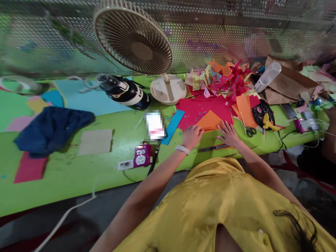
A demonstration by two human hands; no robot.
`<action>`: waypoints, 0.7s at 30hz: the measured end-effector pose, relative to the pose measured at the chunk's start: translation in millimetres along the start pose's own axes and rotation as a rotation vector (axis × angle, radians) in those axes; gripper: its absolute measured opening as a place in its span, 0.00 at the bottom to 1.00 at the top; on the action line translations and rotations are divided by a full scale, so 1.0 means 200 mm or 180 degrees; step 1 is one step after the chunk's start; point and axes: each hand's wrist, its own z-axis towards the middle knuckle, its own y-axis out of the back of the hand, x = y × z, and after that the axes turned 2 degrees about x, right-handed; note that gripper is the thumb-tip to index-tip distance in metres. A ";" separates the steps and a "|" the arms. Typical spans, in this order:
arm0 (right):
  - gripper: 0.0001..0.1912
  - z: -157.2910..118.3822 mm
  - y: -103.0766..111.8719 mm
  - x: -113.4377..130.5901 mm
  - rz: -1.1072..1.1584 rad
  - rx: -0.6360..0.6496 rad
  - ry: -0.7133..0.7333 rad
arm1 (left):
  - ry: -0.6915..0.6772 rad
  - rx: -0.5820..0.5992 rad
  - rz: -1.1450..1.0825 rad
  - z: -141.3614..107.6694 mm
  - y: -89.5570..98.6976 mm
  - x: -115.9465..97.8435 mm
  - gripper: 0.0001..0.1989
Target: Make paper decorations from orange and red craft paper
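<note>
An orange sheet of paper (210, 120), folded to a peak, lies on a larger red sheet (191, 108) speckled with blue bits. My left hand (192, 136), with a pale band at the wrist, has its fingers closed at the paper's lower left corner. On the right corner, my right hand (228, 134) rests with its fingers spread flat. Just below the hands lies a thin dark tool (214, 148), its kind unclear. Black-handled scissors (250, 131) are to the right, near a yellow glue gun (270, 123) on a dark round dish.
A fan (168, 89), a black bottle (126, 92) and crumpled paper scraps (225, 78) line the back. Left of my hands are a lit phone (155, 126), a blue strip (173, 126), a purple power socket (142, 155) and dark blue cloth (54, 129). Another person's arm (331, 122) shows at right.
</note>
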 end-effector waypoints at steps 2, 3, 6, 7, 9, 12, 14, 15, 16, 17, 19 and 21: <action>0.37 0.00 0.00 0.00 0.0002 -0.0001 -0.0006 | 0.0164 0.0374 -0.0362 0.08 0.00 -0.09 0.18; 0.37 0.00 -0.01 0.00 0.0003 0.0000 0.0000 | 0.0233 0.0518 -0.0535 0.11 -0.01 -0.13 0.17; 0.37 0.00 -0.01 0.00 -0.0006 -0.0022 0.0031 | 0.0305 0.0873 -0.0829 0.21 -0.04 -0.16 0.17; 0.37 0.00 -0.01 0.00 -0.0013 -0.0031 0.0037 | 0.0323 0.0967 -0.0889 0.24 -0.06 -0.15 0.18; 0.37 -0.01 -0.01 0.00 -0.0030 -0.0037 0.0038 | 0.0380 0.1167 -0.1023 0.28 -0.08 -0.11 0.20; 0.37 -0.01 0.00 0.00 -0.0050 -0.0011 0.0083 | 0.0551 0.1430 -0.1293 0.32 -0.12 -0.06 0.24; 0.38 -0.02 0.01 -0.01 -0.0060 0.0019 0.0118 | 0.0754 0.1512 -0.1482 0.34 -0.15 -0.04 0.26; 0.38 -0.03 0.02 -0.02 -0.0065 0.0035 0.0114 | 0.0841 0.1529 -0.1558 0.35 -0.16 -0.04 0.26; 0.38 -0.05 0.03 -0.03 -0.0071 0.0055 0.0090 | 0.0903 0.1535 -0.1614 0.36 -0.17 -0.04 0.27; 0.37 -0.06 0.05 -0.04 -0.0076 0.0080 0.0053 | 0.0933 0.1539 -0.1643 0.36 -0.17 -0.04 0.27; 0.37 -0.10 0.08 -0.06 -0.0080 0.0153 -0.0045 | 0.0960 0.1548 -0.1682 0.37 -0.18 -0.04 0.27; 0.37 -0.14 0.12 -0.08 -0.0065 0.0292 -0.0139 | 0.0991 0.1553 -0.1711 0.38 -0.18 -0.04 0.27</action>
